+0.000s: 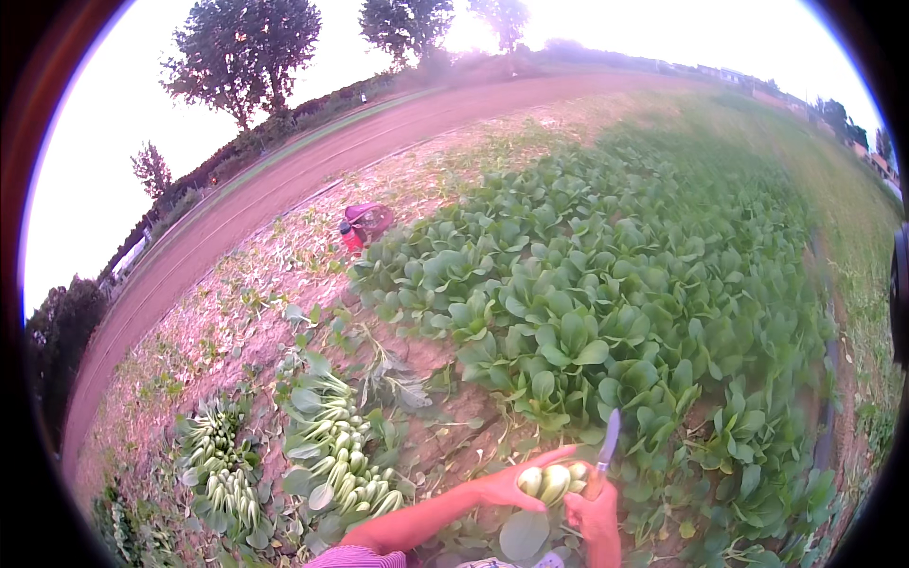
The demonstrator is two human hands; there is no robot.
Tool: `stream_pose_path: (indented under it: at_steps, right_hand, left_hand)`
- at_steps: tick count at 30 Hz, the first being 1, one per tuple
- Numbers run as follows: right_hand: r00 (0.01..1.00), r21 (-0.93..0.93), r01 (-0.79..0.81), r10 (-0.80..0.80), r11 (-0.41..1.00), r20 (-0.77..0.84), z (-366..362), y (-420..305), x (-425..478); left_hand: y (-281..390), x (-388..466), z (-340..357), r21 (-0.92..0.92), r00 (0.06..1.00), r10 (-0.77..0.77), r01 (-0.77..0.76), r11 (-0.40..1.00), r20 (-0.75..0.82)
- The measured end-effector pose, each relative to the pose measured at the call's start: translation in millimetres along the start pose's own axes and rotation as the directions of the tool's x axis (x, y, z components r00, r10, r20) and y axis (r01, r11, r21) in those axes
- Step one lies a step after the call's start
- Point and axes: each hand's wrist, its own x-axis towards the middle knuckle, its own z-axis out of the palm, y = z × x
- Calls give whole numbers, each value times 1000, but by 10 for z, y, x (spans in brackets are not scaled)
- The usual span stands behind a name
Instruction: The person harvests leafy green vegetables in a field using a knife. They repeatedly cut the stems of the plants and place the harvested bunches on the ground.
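Observation:
Several cut heads of bok choy (554, 484) lie bunched in my left hand (508, 487), their pale bases turned up and away from me. My right hand (595, 512) grips a knife (609, 441) by its light brown handle, with the blade pointing up and forward. The fingers of that hand are close beside the bunch; whether they touch it I cannot tell. A broad green leaf (525, 534) hangs below the bunch. Just beyond both hands stands the near edge of the growing bok choy (572, 341).
Left of me, harvested bok choy lies in a long row (348, 454) and a smaller pile (226, 461). A red bottle (351, 238) and a dark pink bag (371, 219) stand at the bed's far left edge. Loose leaves (401, 380) litter the soil. Trees (245, 57) line the field's far side.

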Motion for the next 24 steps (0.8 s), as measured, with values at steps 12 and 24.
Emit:
stream_pose_path:
  at_steps: [12, 24]
  right_hand:
    - [977, -60, -211, 211, 976, -10, 41, 456, 51]
    - [955, 61, -151, 162, 987, -250, -579, 687, -129]
  left_hand:
    - [-128, -742, -218, -43, 879, -133, 128, 991, -459]
    - [843, -2759, -853, 228, 243, -15, 928, 295, -970]
